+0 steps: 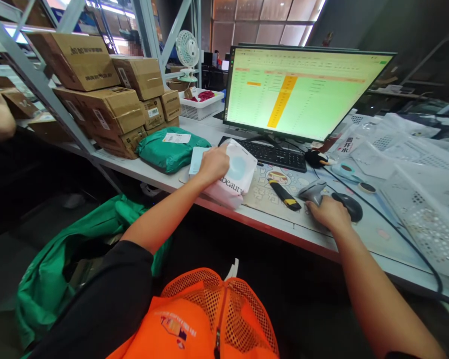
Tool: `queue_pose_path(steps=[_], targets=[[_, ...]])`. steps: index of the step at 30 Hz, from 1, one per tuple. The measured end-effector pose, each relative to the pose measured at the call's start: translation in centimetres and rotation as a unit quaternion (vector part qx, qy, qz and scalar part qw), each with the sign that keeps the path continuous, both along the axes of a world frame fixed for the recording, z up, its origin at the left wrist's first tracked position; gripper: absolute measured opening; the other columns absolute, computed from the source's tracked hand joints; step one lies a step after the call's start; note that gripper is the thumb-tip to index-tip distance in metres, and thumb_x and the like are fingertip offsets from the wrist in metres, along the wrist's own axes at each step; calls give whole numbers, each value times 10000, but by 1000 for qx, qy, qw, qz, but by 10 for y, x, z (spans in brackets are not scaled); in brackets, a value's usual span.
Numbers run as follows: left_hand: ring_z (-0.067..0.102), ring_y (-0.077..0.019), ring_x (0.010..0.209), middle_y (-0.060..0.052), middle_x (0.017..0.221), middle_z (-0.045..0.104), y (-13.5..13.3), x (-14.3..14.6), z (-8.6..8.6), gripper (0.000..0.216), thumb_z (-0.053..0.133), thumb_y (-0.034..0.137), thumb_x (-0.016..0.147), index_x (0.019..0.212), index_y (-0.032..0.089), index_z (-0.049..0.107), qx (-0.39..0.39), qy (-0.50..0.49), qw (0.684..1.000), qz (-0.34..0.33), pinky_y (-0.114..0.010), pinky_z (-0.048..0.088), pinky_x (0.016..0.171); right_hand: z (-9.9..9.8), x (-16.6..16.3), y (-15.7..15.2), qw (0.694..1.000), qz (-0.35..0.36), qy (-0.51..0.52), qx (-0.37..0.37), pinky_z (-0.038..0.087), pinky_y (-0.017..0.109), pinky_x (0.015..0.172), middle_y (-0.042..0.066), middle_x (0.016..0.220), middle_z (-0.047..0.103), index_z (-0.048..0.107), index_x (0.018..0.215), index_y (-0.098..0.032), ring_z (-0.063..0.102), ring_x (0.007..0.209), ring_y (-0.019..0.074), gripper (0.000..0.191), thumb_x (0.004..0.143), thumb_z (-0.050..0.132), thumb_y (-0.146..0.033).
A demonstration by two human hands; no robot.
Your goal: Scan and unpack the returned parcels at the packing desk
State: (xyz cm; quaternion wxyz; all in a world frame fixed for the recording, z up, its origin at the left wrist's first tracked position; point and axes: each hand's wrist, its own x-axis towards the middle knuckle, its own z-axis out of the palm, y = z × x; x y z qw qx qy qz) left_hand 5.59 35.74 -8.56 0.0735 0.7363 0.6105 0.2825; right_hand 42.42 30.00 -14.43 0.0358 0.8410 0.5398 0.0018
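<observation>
My left grip (213,164) clasps the parcel (241,172) from its left side at the tabletop's (269,223) near edge; my right grip (331,214), well right, wraps the scanner (312,191) beside the mouse (350,206).

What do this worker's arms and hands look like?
The left hand and right hand are bare: no gloves, rings or watch show. Forearms are uncovered. A black short sleeve covers the left upper arm, beside an orange mesh vest with a zip and printed logo.
</observation>
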Motion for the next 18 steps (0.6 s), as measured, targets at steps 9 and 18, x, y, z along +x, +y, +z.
queue_pose_path(steps=[9,18], targets=[[592,-370,1380,-162,1671,438,-4,81,23,645,529,296,1002,1639,300,425,-99,103,980,-137,-491,520,1086,7,-9,-7,1000,-14,23,2,546,498,1007,335,1340,652,617,1361,-16,662,1252,441,577,1036,531,-486],[603,-369,1317,-169,1681,428,-62,96,-1,691,492,92,997,1642,330,431,170,266,935,-160,-556,515,1059,20,9,-1,993,-2,120,18,554,415,982,269,1230,724,679,1217,-59,709,1190,372,365,1032,583,-358]])
